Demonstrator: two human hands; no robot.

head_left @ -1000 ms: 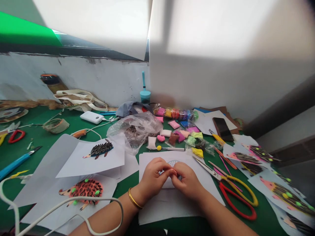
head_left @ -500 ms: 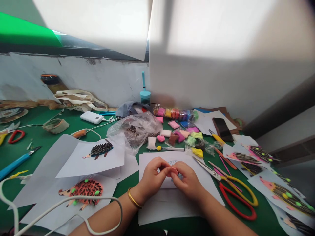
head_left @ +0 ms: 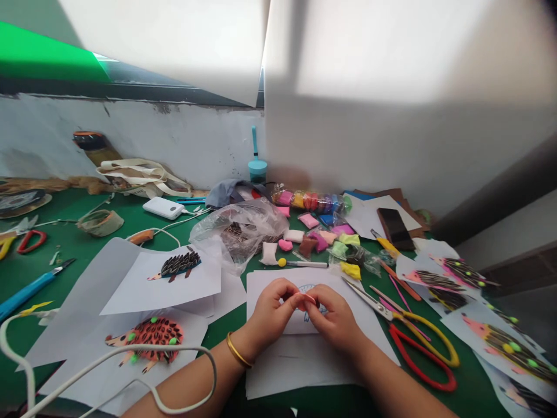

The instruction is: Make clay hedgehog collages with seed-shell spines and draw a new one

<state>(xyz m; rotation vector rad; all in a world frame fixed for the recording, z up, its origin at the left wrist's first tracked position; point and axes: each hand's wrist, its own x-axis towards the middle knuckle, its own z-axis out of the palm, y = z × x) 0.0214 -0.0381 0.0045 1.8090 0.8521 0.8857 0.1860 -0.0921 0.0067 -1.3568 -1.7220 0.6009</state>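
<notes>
Between the fingertips of both hands is a small piece of orange-pink modelling clay, mostly hidden by the fingers. My left hand, with a gold bangle on its wrist, pinches it from the left. From the right, my right hand grips it between thumb and fingers. Both hands are held over a stack of white paper. On the top sheet, a blue line drawing shows partly behind the fingers. Close to the right hand lie large scissors with one yellow and one red handle.
Packets of coloured clay and a plastic bag of seeds lie behind the paper. Seed-covered hedgehog pictures lie left and right. A white cable loops across my left forearm. A utility knife rests far left.
The fingers have shifted slightly around the clay, and a bit more of the blue drawing shows beneath them. The whole view has moved very slightly.
</notes>
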